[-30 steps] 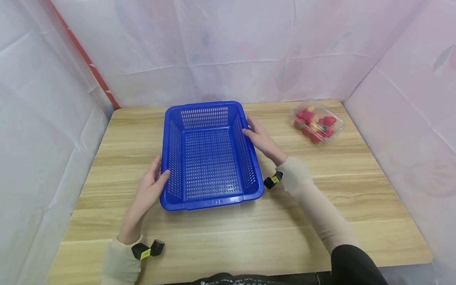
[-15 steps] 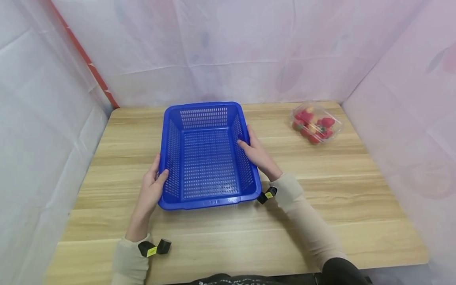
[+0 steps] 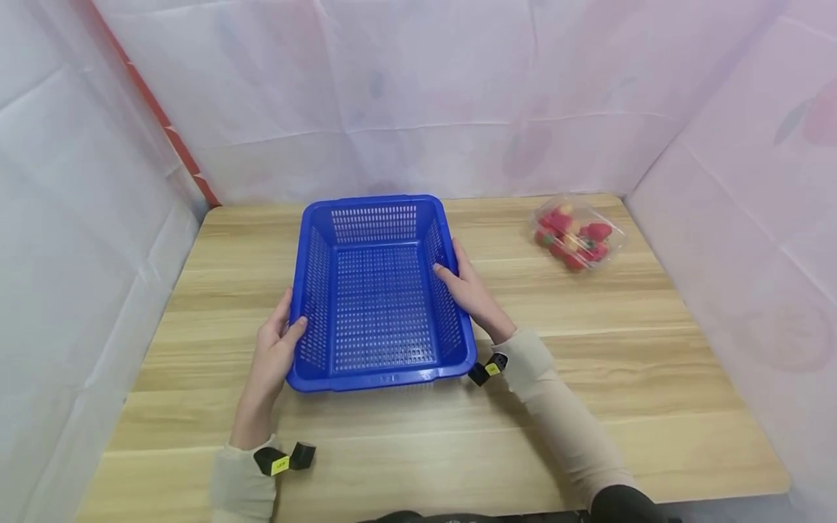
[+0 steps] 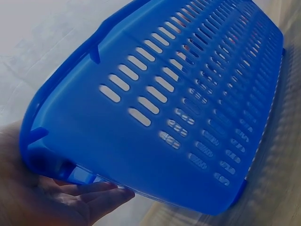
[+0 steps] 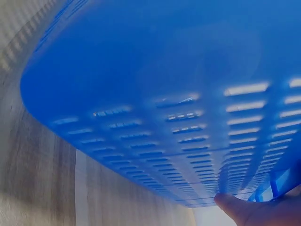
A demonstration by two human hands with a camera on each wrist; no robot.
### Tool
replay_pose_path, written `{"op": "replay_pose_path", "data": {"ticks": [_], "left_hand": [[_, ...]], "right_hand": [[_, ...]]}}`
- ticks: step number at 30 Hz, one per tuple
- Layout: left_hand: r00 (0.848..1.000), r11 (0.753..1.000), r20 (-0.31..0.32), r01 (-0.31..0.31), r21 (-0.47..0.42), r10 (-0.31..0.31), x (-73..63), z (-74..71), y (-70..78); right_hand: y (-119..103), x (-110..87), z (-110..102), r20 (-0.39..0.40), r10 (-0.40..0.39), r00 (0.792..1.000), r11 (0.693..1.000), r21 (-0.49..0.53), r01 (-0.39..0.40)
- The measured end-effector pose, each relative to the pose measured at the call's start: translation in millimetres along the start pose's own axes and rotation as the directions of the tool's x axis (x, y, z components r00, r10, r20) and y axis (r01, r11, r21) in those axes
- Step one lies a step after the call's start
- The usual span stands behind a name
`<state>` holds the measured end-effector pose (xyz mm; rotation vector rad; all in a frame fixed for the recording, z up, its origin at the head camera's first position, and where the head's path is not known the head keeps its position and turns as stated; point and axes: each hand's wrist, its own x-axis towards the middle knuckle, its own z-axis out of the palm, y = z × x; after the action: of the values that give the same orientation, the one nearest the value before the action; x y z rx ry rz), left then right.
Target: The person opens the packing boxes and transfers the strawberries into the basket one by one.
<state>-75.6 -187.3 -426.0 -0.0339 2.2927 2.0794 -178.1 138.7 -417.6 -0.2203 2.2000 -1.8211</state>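
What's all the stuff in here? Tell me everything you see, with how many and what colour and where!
Table: 1, light wood, under everything
Basket: 1, blue, left of the middle
Clear box: 1, see-through, far right of the table
Strawberries: several, red, in the box
Yellowish pieces: a few, yellow, among the strawberries
Cloth: count unclear, whitish-pink, back and sides
Strip: 1, red, back left
Wrist gadgets: 2, black with yellow labels, at the wrists
Sleeves: 2, beige, on the arms
Left hand: 1, bare, gripping the basket's left side
Right hand: 1, bare, gripping its right side
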Motion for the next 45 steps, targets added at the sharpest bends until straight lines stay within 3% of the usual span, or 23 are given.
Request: {"op": "replay_pose_path", "data": {"ticks": [6,10,12,15,18,20,22,27,29,33,37,39,45], "left_hand": [[1.0,1.0,-0.017,0.0,-0.021,0.0,-0.9,1.2,-0.6],[0.999,0.997,-0.043,0.017,-0.072,-0.02,-3.8,2.4,0.0],[0.998,0.996,-0.058,0.019,-0.089,-0.024,-4.8,2.6,0.4],[0.998,0.997,-0.069,0.007,-0.079,-0.013,-4.7,2.3,0.5],[0.997,0.998,-0.076,-0.006,-0.069,0.001,-4.8,2.3,-0.8],[0.997,0.998,-0.077,-0.012,-0.061,0.007,-4.4,1.8,-2.2],[0.997,0.998,-0.074,-0.018,-0.055,0.014,-4.0,1.4,-3.2],[0.997,0.998,-0.07,-0.029,-0.048,0.026,-3.4,0.5,-4.7],[0.997,0.998,-0.074,-0.027,-0.054,0.023,-3.5,0.5,-4.9],[0.996,0.997,-0.084,-0.012,-0.076,0.006,-3.2,1.4,-4.5],[0.996,0.997,-0.087,-0.009,-0.077,0.003,-2.7,2.4,-5.1],[0.996,0.997,-0.085,-0.013,-0.074,0.006,-2.5,2.5,-5.8],[0.995,0.995,-0.095,-0.025,-0.1,0.016,-2.2,2.2,-6.9]], "right_hand": [[3,1.6,-9,-0.108,-0.046,0.993,0.993,0.106,0.057],[8,6.4,-23,-0.253,-0.023,0.967,0.952,0.289,0.099],[11,9.8,-32,-0.337,0.016,0.941,0.893,0.427,0.138],[17,14.2,-49,-0.454,0.11,0.884,0.79,0.58,0.199],[21,16.8,-68,-0.526,0.219,0.822,0.697,0.674,0.246],[25,16.5,-81,-0.546,0.278,0.791,0.641,0.718,0.27],[28,15.2,-93,-0.546,0.321,0.774,0.579,0.76,0.296],[37,14.3,-118,-0.47,0.442,0.764,0.345,0.875,0.339],[40,16.1,-126,-0.432,0.485,0.76,0.281,0.9,0.333],[48,19.8,-140,-0.403,0.541,0.738,0.241,0.915,0.323],[57,20.6,-149,-0.413,0.584,0.699,0.21,0.908,0.362],[60,20.7,-152,-0.419,0.604,0.678,0.215,0.905,0.368],[60,19.6,-154,-0.474,0.623,0.622,0.295,0.879,0.374]]}}
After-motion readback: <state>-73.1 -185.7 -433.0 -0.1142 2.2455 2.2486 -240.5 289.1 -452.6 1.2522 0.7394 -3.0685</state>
